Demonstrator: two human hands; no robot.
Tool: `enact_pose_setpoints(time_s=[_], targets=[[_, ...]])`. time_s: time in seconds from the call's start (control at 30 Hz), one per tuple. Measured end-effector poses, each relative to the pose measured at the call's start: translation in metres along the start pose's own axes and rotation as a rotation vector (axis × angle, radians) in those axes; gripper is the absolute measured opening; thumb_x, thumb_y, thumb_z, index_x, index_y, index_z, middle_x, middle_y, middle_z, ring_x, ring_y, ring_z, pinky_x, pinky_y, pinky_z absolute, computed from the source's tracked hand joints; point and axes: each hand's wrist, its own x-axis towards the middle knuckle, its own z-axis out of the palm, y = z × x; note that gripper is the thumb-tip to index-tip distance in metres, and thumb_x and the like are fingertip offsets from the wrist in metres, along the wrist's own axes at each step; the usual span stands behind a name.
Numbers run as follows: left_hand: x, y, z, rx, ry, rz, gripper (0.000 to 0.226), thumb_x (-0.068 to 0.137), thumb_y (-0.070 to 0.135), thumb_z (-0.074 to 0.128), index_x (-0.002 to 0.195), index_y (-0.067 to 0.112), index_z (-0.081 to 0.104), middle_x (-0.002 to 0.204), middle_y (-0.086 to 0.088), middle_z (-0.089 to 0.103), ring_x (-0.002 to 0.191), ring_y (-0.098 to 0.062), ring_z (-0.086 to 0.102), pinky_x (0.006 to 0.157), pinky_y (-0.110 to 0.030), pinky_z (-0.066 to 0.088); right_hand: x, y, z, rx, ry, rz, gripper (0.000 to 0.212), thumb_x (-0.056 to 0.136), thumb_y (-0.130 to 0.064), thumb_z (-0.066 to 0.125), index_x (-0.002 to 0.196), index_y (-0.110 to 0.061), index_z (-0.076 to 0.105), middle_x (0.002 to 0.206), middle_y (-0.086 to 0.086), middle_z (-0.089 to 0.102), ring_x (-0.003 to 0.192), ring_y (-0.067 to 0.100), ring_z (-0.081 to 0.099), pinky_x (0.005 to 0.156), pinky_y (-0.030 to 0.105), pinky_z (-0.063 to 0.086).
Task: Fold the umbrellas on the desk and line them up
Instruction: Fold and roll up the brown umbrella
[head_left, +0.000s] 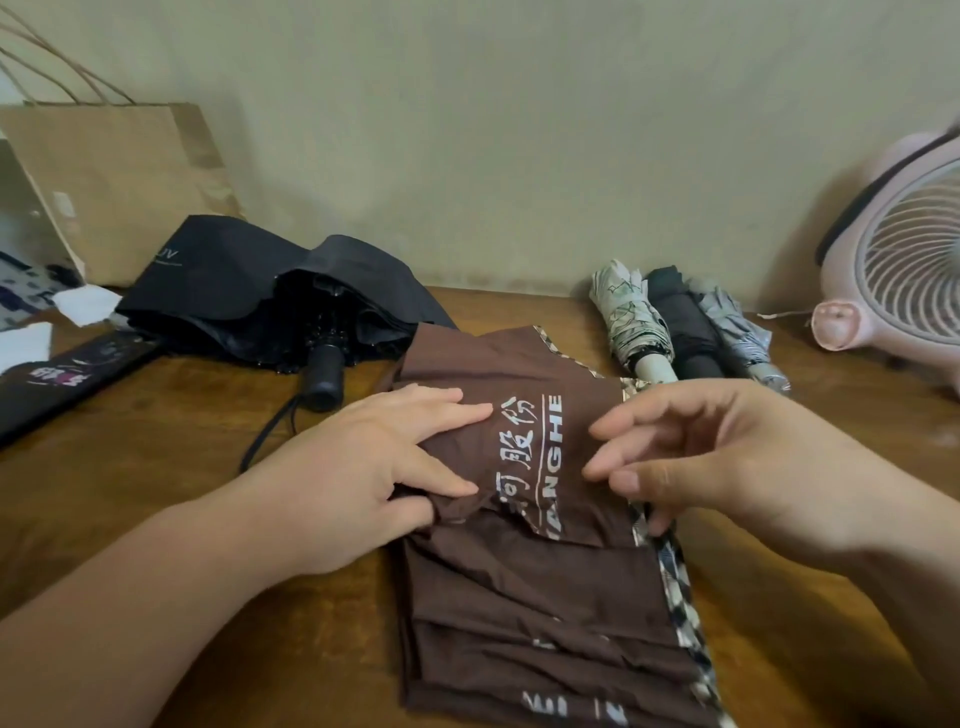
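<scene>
A brown umbrella (540, 582) with white lettering and a checked edge lies collapsed on the wooden desk (182, 493) in front of me, its panels loosely layered. My left hand (363, 467) presses on its left side, thumb and fingers pinching a fold of brown fabric. My right hand (691, 457) hovers over the right side with fingers curled, the lower fingers touching the checked edge. A black umbrella (249, 291) lies half open at the back left, handle toward me. Three folded umbrellas sit side by side at the back right: a cream patterned one (628, 317), a black one (685, 322) and a grey one (737, 327).
A brown paper bag (119, 176) stands against the wall at the back left. A dark flat case (62, 384) and white papers (83, 304) lie at the left edge. A pink fan (904, 270) stands at the far right.
</scene>
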Motion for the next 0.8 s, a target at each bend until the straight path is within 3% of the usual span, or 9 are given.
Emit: enact_pose_setpoints(time_s=[0.13, 0.3, 0.57, 0.67, 0.77, 0.8], targets=[[-0.006, 0.003, -0.008, -0.048, -0.079, -0.016, 0.036, 0.095, 0.033, 0.068, 0.11, 0.067, 0.067, 0.147, 0.059, 0.004, 0.143, 0.023, -0.011, 0.117, -0.01, -0.007, 0.002, 0.007, 0.001, -0.147, -0.174, 0.12, 0.022, 0.078, 0.007, 0.079, 0.089, -0.011, 0.079, 0.09, 0.017, 0.077, 0.068, 0.023, 0.069, 0.05, 0.028, 0.057], [-0.013, 0.006, -0.015, -0.157, -0.114, -0.035, 0.031, 0.089, 0.033, 0.077, 0.093, 0.064, 0.074, 0.149, 0.056, 0.015, 0.146, 0.021, -0.001, 0.126, -0.028, 0.006, 0.006, 0.015, -0.002, -0.2, -0.169, 0.163, 0.019, 0.081, 0.009, 0.077, 0.089, -0.008, 0.077, 0.088, 0.016, 0.077, 0.065, 0.019, 0.068, 0.049, 0.027, 0.054], [-0.014, 0.009, -0.018, -0.137, -0.199, -0.084, 0.025, 0.091, 0.038, 0.073, 0.089, 0.063, 0.072, 0.147, 0.059, 0.005, 0.147, 0.018, -0.01, 0.127, -0.034, 0.004, 0.005, 0.011, 0.0, -0.224, -0.135, 0.173, 0.028, 0.079, 0.008, 0.079, 0.086, -0.019, 0.079, 0.084, 0.012, 0.077, 0.063, 0.019, 0.066, 0.05, 0.026, 0.053], [-0.013, 0.011, -0.019, -0.101, -0.217, -0.063, 0.021, 0.092, 0.04, 0.071, 0.089, 0.061, 0.072, 0.149, 0.058, 0.002, 0.147, 0.017, -0.013, 0.127, -0.033, -0.001, 0.001, 0.007, 0.008, -0.364, -0.107, 0.153, 0.031, 0.08, -0.001, 0.082, 0.084, -0.031, 0.077, 0.08, 0.004, 0.076, 0.062, 0.02, 0.065, 0.051, 0.026, 0.052], [-0.013, 0.01, -0.014, -0.114, -0.153, -0.031, 0.013, 0.092, 0.051, 0.063, 0.089, 0.058, 0.074, 0.15, 0.056, 0.007, 0.146, 0.019, -0.01, 0.126, -0.032, -0.004, -0.002, 0.008, 0.019, -0.628, -0.02, 0.102, 0.024, 0.081, -0.021, 0.085, 0.083, -0.042, 0.074, 0.075, -0.013, 0.073, 0.056, 0.005, 0.064, 0.055, 0.019, 0.049], [-0.013, 0.009, -0.012, -0.127, -0.124, -0.032, 0.02, 0.093, 0.059, 0.055, 0.087, 0.057, 0.074, 0.151, 0.055, 0.009, 0.147, 0.019, -0.007, 0.126, -0.034, -0.004, -0.003, 0.007, 0.023, -0.717, 0.004, 0.083, 0.019, 0.081, -0.027, 0.084, 0.083, -0.042, 0.074, 0.075, -0.02, 0.07, 0.058, 0.002, 0.064, 0.056, 0.017, 0.048]])
